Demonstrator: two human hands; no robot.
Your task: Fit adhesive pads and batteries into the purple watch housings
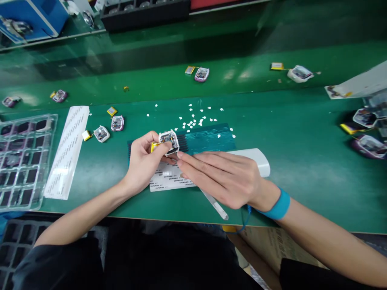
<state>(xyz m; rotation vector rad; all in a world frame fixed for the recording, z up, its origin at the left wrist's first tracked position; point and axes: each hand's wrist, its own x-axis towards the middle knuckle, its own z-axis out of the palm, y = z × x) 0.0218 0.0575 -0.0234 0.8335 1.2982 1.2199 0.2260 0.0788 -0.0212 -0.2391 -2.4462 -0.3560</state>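
Note:
A small white watch case (169,141) with an exposed circuit board is pinched in my left hand (142,161), the thumb pressing on its open side. Its yellow-wrapped battery (155,146) sticks out beside the left thumb. My right hand (223,175) reaches in from the right, its fingers pressed together and their tips at the case's lower right edge. Out from under that palm comes a slim pale stick-like tool (216,204), in line with the right fingertips; its tip is hidden. Beneath both hands lies a white printed backing sheet (172,183).
White stickers (193,121) lie scattered behind the hands, near a teal ribbed mat (211,139). More cases with batteries (117,123) sit around the green bench. At left are a clear tray (30,161) and a printed strip (66,153); a white device (263,161) stands right.

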